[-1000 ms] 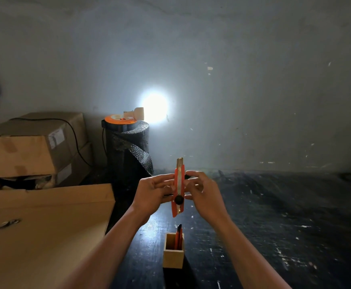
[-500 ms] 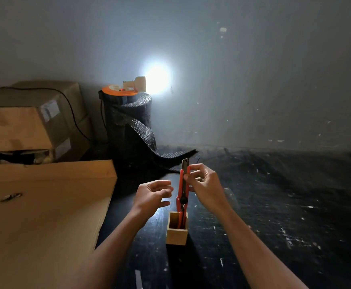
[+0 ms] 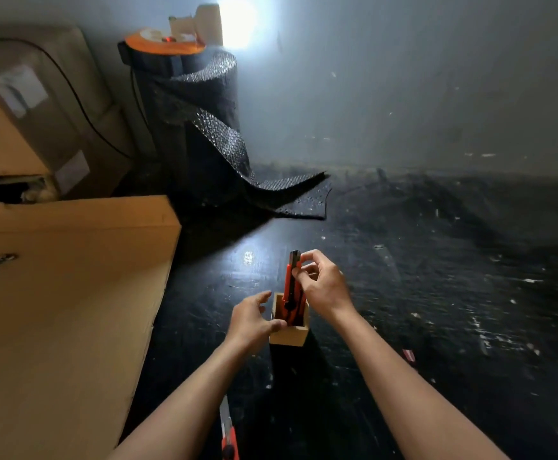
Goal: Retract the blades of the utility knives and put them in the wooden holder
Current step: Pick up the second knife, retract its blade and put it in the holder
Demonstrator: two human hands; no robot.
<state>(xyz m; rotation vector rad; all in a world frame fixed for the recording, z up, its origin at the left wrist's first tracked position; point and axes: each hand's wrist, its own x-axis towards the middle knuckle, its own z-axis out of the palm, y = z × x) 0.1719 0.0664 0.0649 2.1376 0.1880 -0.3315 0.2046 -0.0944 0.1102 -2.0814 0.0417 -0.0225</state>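
A small wooden holder [image 3: 288, 335] stands on the dark table. My right hand [image 3: 324, 287] pinches the top of an orange utility knife [image 3: 291, 280] that stands upright with its lower end inside the holder, beside another orange knife there. My left hand [image 3: 252, 322] touches the holder's left wall with thumb and fingers. Another orange knife [image 3: 228, 433] with its blade out lies on the table near the bottom edge, under my left forearm.
A large cardboard box [image 3: 65, 310] fills the left side. More boxes [image 3: 32, 111] sit behind it. A roll of black bubble wrap [image 3: 198, 134] with an orange reel on top stands at the back. A small red object [image 3: 409, 355] lies by my right forearm.
My right hand has lowered the orange knife from in front of me into the holder. My left hand let go of the knife and moved down to the holder.
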